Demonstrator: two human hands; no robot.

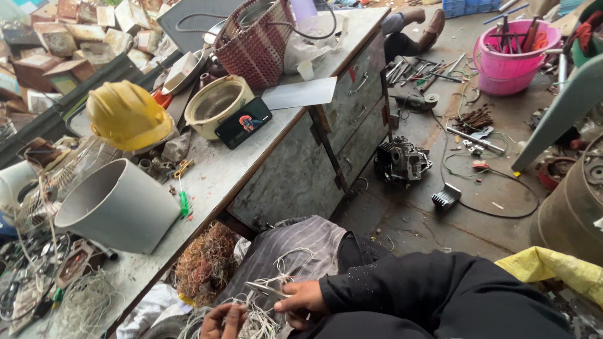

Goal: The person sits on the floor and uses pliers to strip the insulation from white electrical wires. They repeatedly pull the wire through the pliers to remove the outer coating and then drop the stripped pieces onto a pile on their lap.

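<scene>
Right hand (303, 300) gripping pliers (267, 290), left hand (223, 320) in white wire (260, 323), white sheet (300, 93) on bench (220, 169)

The location is a repair workshop with a bare concrete floor (427, 220). A worn metal workbench with drawers (352, 119) carries a yellow hard hat (125, 113), a grey cylindrical housing (119, 204), a green-handled screwdriver (183, 201) and loose wiring. Hand tools fill a pink bucket (512, 56). An engine part (402, 160), cables and scattered tools lie on the floor. A tangle of copper wire (204, 260) sits beside the bench.
</scene>
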